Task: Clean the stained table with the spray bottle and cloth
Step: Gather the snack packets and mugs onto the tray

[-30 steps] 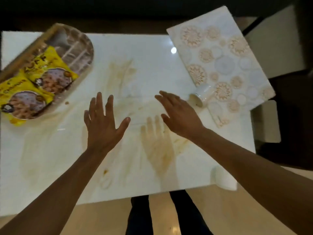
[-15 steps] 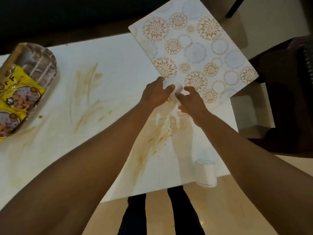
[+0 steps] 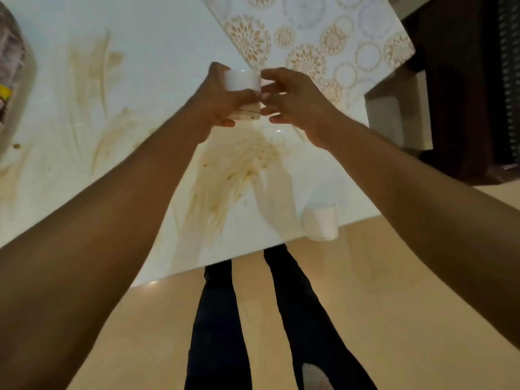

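The white table (image 3: 157, 32) carries brown smears, the heaviest stain (image 3: 225, 170) lying in front of my hands. My left hand (image 3: 216, 99) grips a small white cup (image 3: 243, 92) and holds it up above the table. My right hand (image 3: 292, 99) is at the cup's right side, its curled fingertips touching or pinching the cup's edge. No spray bottle or cloth shows in the head view.
A patterned placemat (image 3: 315, 35) lies at the table's far right corner. A second white cup (image 3: 320, 220) stands at the near right edge. A tray with snack packets (image 3: 8, 68) sits at the far left. A dark chair (image 3: 464, 88) stands to the right.
Both hands went from hovering flat over the table to the fallen cup by the placemat. My left hand has picked it up and raised it; the view has shifted right and closer.
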